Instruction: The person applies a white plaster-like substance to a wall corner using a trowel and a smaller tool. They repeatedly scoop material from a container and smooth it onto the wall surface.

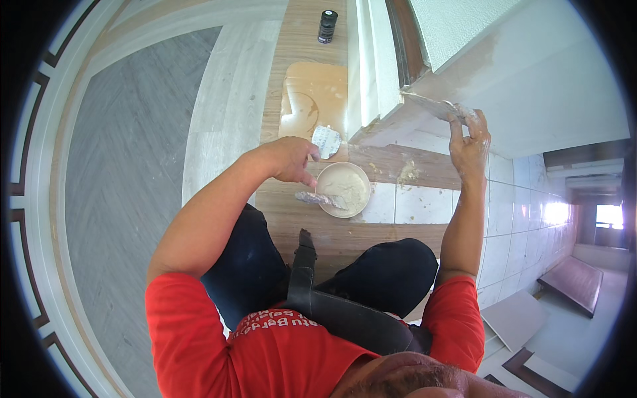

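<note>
From afar, I see R hand [470, 142] pinching a grey, flat, putty-smeared blade [434, 106] at white wall [524, 86] edge, L hand [292, 159] half-curled, apparently unloaded, near round cream bowl [367, 198], whose leaning, putty-crusted spatula [312, 198] may tip out if bumped.

The wood-grain floor [371, 232] is carrying a round bowl [368, 190], with crumbs [409, 174] lying to its right. Beyond it, a tan board [325, 86] is lying; a dark bottle [327, 28] is standing farthest.
</note>
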Tool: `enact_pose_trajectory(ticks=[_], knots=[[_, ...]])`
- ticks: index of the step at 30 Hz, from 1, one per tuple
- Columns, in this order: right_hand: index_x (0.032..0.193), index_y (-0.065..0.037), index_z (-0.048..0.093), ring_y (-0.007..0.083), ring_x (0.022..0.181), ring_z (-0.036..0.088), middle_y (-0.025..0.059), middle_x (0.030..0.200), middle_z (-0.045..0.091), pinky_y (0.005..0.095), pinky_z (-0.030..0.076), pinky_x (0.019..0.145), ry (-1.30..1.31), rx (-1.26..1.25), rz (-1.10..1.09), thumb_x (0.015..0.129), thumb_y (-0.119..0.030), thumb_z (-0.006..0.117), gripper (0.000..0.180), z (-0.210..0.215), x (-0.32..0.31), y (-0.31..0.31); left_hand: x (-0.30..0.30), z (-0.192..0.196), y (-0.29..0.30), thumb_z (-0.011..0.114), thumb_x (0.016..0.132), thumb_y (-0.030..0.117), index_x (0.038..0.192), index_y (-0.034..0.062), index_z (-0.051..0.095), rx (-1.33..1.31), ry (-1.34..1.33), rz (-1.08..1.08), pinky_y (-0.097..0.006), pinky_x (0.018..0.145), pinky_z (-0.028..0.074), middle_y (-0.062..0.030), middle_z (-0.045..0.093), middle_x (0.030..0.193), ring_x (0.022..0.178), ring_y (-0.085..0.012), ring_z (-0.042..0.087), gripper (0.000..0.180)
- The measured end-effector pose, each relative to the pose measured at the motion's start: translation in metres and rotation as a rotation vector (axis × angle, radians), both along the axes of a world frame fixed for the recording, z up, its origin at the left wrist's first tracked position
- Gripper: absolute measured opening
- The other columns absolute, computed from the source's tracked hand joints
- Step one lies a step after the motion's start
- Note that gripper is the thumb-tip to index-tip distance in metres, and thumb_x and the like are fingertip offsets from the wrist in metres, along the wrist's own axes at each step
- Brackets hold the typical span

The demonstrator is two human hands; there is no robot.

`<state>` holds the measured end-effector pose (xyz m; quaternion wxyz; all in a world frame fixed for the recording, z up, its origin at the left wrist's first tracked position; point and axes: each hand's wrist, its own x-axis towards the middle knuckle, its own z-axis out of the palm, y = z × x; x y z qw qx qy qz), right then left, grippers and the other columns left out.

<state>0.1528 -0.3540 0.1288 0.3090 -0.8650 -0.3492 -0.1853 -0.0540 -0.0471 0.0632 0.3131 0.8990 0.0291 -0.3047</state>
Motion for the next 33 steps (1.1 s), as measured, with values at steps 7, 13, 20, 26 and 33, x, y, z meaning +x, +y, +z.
enact_pose_trajectory(ticks=[7, 13, 20, 26, 33], knots=[[0.11, -0.002, 0.078, 0.0333, 0.098, 0.067, 0.0162, 0.104, 0.076, 0.0417, 0.055, 0.087, -0.023, 0.103, 0.029, 0.093, -0.002, 0.071, 0.019, -0.004, 0.005, -0.012, 0.003, 0.006, -0.003, 0.091, 0.083, 0.037, 0.141, 0.0054, 0.064, -0.019, 0.01, 0.024, -0.04, 0.092, 0.057, -0.012, 0.072, 0.119, 0.107, -0.0308, 0.071, 0.072], [0.109, -0.003, 0.079, 0.0332, 0.1, 0.066, 0.0148, 0.104, 0.074, 0.0411, 0.054, 0.088, -0.046, 0.058, 0.023, 0.093, -0.002, 0.071, 0.018, -0.002, 0.002, -0.01, 0.006, 0.001, -0.008, 0.091, 0.083, 0.037, 0.142, 0.0054, 0.063, -0.016, -0.016, -0.013, -0.04, 0.093, 0.057, -0.0129, 0.072, 0.12, 0.107, -0.0308, 0.071, 0.072], [0.111, -0.005, 0.079, 0.0323, 0.102, 0.066, 0.0149, 0.103, 0.073, 0.0408, 0.054, 0.09, 0.025, 0.088, 0.017, 0.093, -0.001, 0.071, 0.02, -0.005, 0.003, -0.004, 0.007, -0.001, -0.006, 0.09, 0.084, 0.037, 0.141, 0.005, 0.063, 0.019, -0.003, -0.011, -0.04, 0.092, 0.057, -0.0131, 0.073, 0.12, 0.107, -0.0316, 0.071, 0.071], [0.11, -0.005, 0.079, 0.0309, 0.103, 0.066, 0.0121, 0.105, 0.075, 0.0403, 0.054, 0.091, -0.02, 0.073, 0.035, 0.093, 0.0, 0.071, 0.018, -0.009, 0.003, -0.005, 0.007, 0.0, -0.005, 0.089, 0.084, 0.037, 0.141, 0.0051, 0.063, 0.022, 0.003, -0.018, -0.04, 0.093, 0.058, -0.0132, 0.073, 0.12, 0.108, -0.0317, 0.071, 0.071], [0.105, -0.006, 0.079, 0.0294, 0.101, 0.068, 0.0097, 0.103, 0.078, 0.0398, 0.054, 0.091, -0.117, 0.203, 0.004, 0.092, 0.002, 0.073, 0.018, -0.008, 0.002, -0.013, 0.008, 0.001, -0.007, 0.089, 0.084, 0.038, 0.142, 0.0055, 0.063, 0.019, 0.017, -0.013, -0.04, 0.094, 0.057, -0.0129, 0.072, 0.124, 0.11, -0.0315, 0.071, 0.071]])
